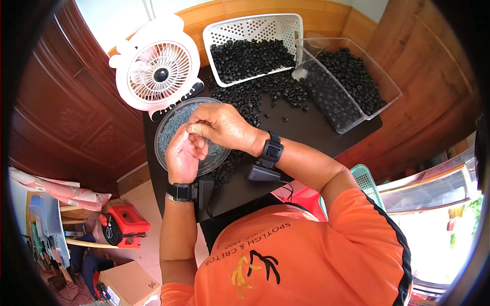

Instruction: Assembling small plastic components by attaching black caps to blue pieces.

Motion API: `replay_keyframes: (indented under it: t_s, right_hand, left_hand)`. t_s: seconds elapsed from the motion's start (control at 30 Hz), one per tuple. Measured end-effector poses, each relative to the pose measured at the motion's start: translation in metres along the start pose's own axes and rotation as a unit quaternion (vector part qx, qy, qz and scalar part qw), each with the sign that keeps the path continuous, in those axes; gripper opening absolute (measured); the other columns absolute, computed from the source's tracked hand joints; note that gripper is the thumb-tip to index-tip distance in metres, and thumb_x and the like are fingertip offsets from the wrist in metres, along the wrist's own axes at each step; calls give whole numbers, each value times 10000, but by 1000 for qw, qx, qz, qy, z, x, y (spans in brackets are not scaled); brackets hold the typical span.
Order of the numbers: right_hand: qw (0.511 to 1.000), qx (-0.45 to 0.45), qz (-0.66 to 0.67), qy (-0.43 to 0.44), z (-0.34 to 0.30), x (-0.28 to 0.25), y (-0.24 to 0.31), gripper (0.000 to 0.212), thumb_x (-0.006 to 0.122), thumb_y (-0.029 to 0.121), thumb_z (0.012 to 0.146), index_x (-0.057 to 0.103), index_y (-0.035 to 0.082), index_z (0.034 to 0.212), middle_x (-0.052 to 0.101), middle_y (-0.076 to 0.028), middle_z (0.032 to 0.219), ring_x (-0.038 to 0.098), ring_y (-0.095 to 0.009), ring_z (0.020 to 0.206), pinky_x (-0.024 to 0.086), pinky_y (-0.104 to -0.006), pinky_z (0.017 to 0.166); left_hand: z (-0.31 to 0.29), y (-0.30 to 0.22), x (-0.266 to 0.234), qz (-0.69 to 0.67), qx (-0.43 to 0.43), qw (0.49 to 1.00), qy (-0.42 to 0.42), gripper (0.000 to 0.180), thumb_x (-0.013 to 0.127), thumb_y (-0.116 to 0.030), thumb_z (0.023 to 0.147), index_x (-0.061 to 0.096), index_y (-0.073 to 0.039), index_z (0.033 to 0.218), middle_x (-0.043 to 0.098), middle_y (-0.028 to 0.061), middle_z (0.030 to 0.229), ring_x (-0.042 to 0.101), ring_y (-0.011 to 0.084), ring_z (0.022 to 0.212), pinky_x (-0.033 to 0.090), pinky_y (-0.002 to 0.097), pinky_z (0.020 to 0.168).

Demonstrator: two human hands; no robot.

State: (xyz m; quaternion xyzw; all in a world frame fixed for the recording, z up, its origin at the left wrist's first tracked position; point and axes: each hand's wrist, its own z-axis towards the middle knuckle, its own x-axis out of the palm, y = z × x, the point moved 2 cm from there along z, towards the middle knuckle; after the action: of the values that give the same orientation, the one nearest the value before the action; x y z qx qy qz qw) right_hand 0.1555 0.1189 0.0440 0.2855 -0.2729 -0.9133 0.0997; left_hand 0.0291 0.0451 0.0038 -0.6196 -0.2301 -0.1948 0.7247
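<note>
My left hand (185,155) and my right hand (224,126) meet above a round clear tub (222,157) of small blue-grey pieces (176,120). The fingers of my left hand are curled in. My right thumb and fingers pinch together at the left fingertips. Whatever is between them is too small or hidden to make out. Small black ring-like parts (240,99) lie loose on the dark table (326,145), beside and beyond the tub. Each wrist wears a black strap with a dark box attached.
A white perforated basket (298,25) of black parts stands at the back, with a clear plastic bin (390,92) of more to its right. A white fan (161,75) stands at the tub's far left. Low at left are a red object (133,224) and a cardboard box (130,283).
</note>
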Motion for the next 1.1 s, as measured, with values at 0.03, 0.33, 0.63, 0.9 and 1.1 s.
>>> replay_keyframes:
  t_s: [0.03,0.33,0.63,0.9,1.1]
  right_hand:
    - [1000,2,2,1,-2,2,-5,99,678,130,780,638,56,832,604,-88,761,613,-289,750,493,-369,643]
    - [970,44,-231,-53,4,-52,-48,110,636,175,780,662,70,803,646,-114,802,620,-311,780,503,-403,701]
    - [906,268,-303,126,-30,-91,-131,186,636,160,711,676,102,883,667,-126,862,624,-328,873,490,-424,762]
    - [897,274,-323,127,-28,-81,-135,176,620,168,731,664,93,884,661,-111,831,622,-311,826,490,-410,728]
    - [930,191,-307,71,-17,-76,-105,137,598,141,769,662,88,877,654,-101,851,618,-300,839,492,-399,747]
  left_hand:
    - [0,2,1,-21,-20,999,-15,258,407,-268,954,529,-43,997,520,42,722,505,151,599,384,246,506]
    - [0,3,-19,-20,-31,997,-74,161,467,-231,944,519,-86,895,468,32,683,472,166,571,353,259,493]
    - [1,0,-20,-18,-23,994,-106,169,512,-255,922,505,-101,855,427,15,686,413,140,585,332,253,519]
    - [3,3,-25,-48,-27,992,-111,222,494,-271,931,457,-99,796,401,3,681,403,131,615,317,259,523]
    - [3,2,-26,-34,-19,990,-138,189,491,-258,928,495,-89,844,439,30,641,434,159,547,344,270,489]
